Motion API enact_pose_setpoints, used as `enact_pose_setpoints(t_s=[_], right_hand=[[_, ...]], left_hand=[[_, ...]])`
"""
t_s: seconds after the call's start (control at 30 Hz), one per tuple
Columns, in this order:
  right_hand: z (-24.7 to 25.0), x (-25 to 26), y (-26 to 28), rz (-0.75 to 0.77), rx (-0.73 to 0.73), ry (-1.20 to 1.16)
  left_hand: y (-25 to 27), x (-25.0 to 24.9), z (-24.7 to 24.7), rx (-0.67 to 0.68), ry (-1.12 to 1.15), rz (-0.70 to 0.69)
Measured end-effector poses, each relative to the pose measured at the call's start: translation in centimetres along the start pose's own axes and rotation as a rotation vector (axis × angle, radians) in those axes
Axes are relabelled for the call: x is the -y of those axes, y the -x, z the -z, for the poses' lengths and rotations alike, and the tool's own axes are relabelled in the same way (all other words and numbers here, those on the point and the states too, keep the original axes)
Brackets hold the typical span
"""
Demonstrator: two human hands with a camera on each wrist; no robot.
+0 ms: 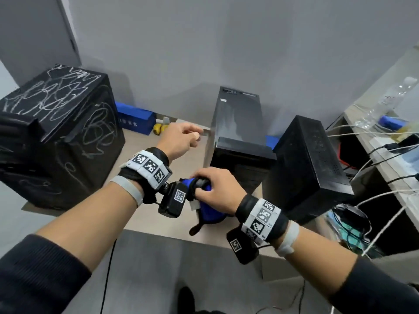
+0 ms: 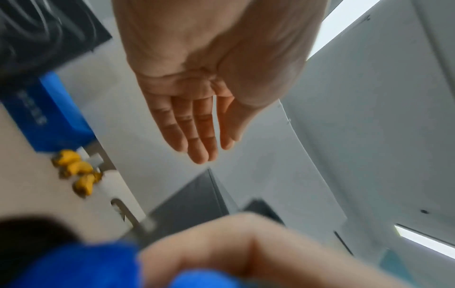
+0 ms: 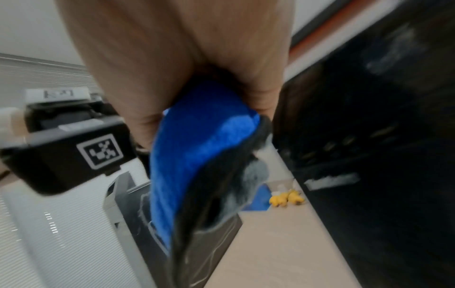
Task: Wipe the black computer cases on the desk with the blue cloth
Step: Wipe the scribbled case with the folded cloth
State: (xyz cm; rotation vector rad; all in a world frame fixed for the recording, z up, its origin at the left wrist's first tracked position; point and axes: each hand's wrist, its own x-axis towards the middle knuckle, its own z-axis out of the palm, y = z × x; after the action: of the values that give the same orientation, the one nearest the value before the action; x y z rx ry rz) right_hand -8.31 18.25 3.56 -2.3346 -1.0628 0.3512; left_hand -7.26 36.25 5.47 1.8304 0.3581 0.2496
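Right hand (image 1: 217, 189) — grip clamped on the bunched blue microfibre cloth with dark edging (image 1: 209, 209), held above the beige surface (image 1: 145, 152) in front of the middle upright black computer case (image 1: 238, 141). Left hand (image 1: 181, 139) — fingers straight and apart, holding nothing, hovering between the large chalk-scribbled black computer case (image 1: 56, 137) and the middle case. A third black perforated case (image 1: 308, 166) stands to the right.
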Motion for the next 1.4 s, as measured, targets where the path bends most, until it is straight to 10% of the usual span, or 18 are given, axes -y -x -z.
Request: enact_pose_setpoints(t_s=[0.57, 0.83, 1.4], right_hand=[[-10.3, 17.3, -22.2, 0.181, 0.02, -0.46], [-14.6, 25.0, -24.5, 0.372, -0.011, -0.141], [-9.9, 18.6, -21.7, 0.356, 0.132, -0.391]], left_hand=[[6.9, 6.2, 32.2, -1.226, -0.177, 0.101], [5.8, 12.0, 39.3, -0.587, 0.161, 0.632], [6.6, 10.8, 32.2, -0.386, 0.223, 0.533]])
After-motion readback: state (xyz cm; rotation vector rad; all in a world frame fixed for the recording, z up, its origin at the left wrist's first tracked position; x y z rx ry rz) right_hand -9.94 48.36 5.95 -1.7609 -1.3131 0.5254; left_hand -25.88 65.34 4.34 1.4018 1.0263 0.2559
